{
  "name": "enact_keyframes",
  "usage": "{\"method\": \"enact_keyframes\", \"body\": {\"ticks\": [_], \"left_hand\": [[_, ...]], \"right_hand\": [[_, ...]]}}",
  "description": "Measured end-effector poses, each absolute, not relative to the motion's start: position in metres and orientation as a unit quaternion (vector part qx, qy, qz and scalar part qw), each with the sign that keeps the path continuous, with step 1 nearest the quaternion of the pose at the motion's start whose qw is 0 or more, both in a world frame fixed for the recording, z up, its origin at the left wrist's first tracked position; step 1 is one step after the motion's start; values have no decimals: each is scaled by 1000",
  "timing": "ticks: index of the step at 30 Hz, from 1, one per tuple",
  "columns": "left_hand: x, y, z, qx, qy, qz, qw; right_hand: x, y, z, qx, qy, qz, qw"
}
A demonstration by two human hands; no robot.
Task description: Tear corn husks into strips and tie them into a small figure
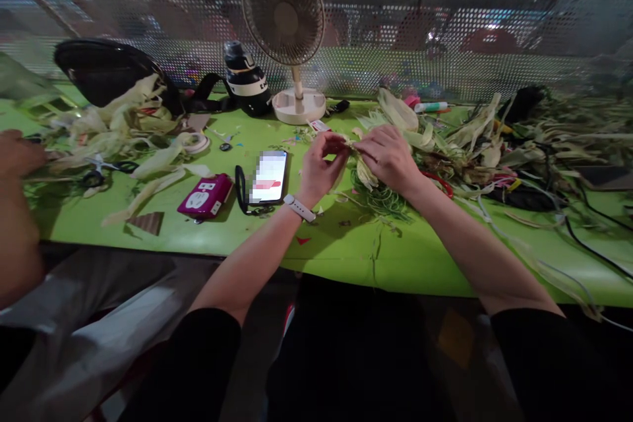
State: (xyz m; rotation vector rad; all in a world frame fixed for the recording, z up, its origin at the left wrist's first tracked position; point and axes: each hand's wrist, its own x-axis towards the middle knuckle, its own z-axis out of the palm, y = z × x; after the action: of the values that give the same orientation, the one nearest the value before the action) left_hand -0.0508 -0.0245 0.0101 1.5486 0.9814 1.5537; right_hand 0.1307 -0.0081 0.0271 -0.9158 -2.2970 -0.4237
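My left hand (320, 170) and my right hand (388, 157) meet above the green table, fingers pinched close together. Between their fingertips is a small pale strip of corn husk (351, 144); its exact shape is too small to make out. Just below my right hand a yellowish folded husk (366, 175) hangs or lies over a tangle of thin green strands (388, 203). Whether it joins the strip in my fingers I cannot tell. A lit phone (270, 177) lies left of my left hand, whose wrist wears a pale band.
A white fan (285, 20) and dark bottle (248, 82) stand at the back. Husk heaps lie left (131, 109) and right (457, 138). Scissors (101, 170), a magenta device (206, 196) and a tape roll (195, 143) sit leftward. Another person's arm (17, 211) rests at far left; cables (588, 244) cross the right.
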Motion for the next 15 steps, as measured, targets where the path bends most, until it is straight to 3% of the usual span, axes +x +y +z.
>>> {"method": "enact_keyframes", "body": {"ticks": [6,15], "left_hand": [[-56,-19,10,463,388,550,577],[-56,-14,6,495,399,577,512]], "right_hand": [[133,-7,29,-333,-876,-165,309],[131,-9,29,-343,-875,-154,304]]}}
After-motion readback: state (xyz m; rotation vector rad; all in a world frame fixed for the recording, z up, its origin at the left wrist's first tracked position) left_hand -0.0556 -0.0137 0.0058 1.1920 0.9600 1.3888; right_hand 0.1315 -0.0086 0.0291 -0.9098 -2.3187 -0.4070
